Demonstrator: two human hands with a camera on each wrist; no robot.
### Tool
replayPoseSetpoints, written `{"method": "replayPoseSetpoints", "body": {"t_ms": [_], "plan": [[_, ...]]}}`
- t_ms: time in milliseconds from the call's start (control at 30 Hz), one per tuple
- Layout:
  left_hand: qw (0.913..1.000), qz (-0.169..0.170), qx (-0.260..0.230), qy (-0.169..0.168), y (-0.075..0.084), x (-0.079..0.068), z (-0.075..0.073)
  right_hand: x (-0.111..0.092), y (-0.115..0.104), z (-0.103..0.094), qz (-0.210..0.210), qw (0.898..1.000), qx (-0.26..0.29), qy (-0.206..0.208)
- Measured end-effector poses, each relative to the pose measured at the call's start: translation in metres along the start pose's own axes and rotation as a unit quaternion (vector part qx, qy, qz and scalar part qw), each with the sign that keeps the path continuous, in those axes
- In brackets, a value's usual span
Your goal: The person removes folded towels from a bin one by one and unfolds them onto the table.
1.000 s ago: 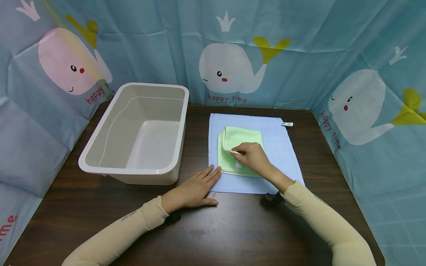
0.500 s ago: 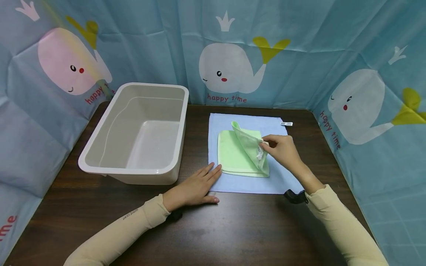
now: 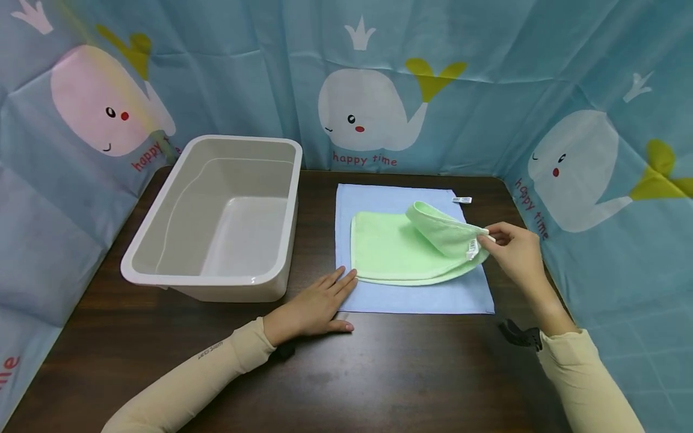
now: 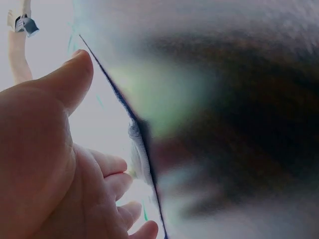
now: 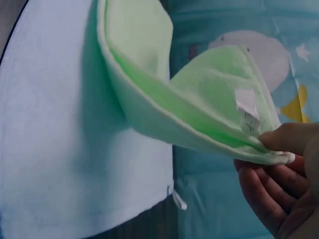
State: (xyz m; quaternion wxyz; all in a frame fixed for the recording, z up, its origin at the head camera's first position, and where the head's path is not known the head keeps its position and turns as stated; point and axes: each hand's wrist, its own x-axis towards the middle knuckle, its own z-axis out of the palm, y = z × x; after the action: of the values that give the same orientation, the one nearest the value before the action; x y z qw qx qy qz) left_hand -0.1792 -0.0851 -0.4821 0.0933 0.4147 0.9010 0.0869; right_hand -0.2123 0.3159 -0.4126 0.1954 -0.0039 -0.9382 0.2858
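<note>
Blue whale-print curtain [image 3: 487,36] wraps left, back and right sides of the dark wood table [image 3: 411,367]

Far left: pale grey tub [image 3: 249,292], upright on the table near the back, open top, nothing touching it

Next: cream left sleeve [image 3: 189,379] coming in from bottom left, left hand [image 3: 315,307] at the end of it, palm down. Fingers straight and slightly spread, thumb out to the side, not gripping anything. Fingertips on the blue towel's near left corner, right at the green towel's corner; thumb on bare table. Left wrist view is washed out and blurred, adds little

Centre: blue towel [image 3: 422,300] flat on the table, white label [image 3: 462,199] at its far right corner

Green towel [image 3: 390,246] on top of the blue one: left part folded and flat, right part held up in a sloping flap, its tip past the blue towel's right edge. White tag [image 3: 472,248] hangs near that tip

Right: right hand [image 3: 517,249] pinches the green towel's tip, thumb on top, fingers bent underneath. Black wrist mount [image 3: 521,334] below it, then right sleeve [image 3: 587,379]
</note>
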Motion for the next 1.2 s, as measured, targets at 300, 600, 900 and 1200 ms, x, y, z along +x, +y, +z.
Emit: {"method": "replayPoseSetpoints", "body": {"t_ms": [300,600,900,1200], "plan": [[1.0,-0.002,-0.008,-0.005,0.0,0.0,-0.001,-0.014,0.029,-0.016,0.08,0.995,0.002,-0.052],[0.9999,-0.003,-0.013,-0.01,0.0,0.0,-0.001,-0.02,0.047,-0.018,0.162,0.975,0.003,-0.149],[0.9999,-0.006,-0.012,-0.008,0.0,0.001,0.0,-0.021,0.068,-0.011,0.234,0.936,0.042,-0.261],[0.9998,-0.008,-0.015,-0.012,-0.001,0.001,0.002,-0.022,0.08,-0.001,0.27,0.914,0.012,-0.302]]}}
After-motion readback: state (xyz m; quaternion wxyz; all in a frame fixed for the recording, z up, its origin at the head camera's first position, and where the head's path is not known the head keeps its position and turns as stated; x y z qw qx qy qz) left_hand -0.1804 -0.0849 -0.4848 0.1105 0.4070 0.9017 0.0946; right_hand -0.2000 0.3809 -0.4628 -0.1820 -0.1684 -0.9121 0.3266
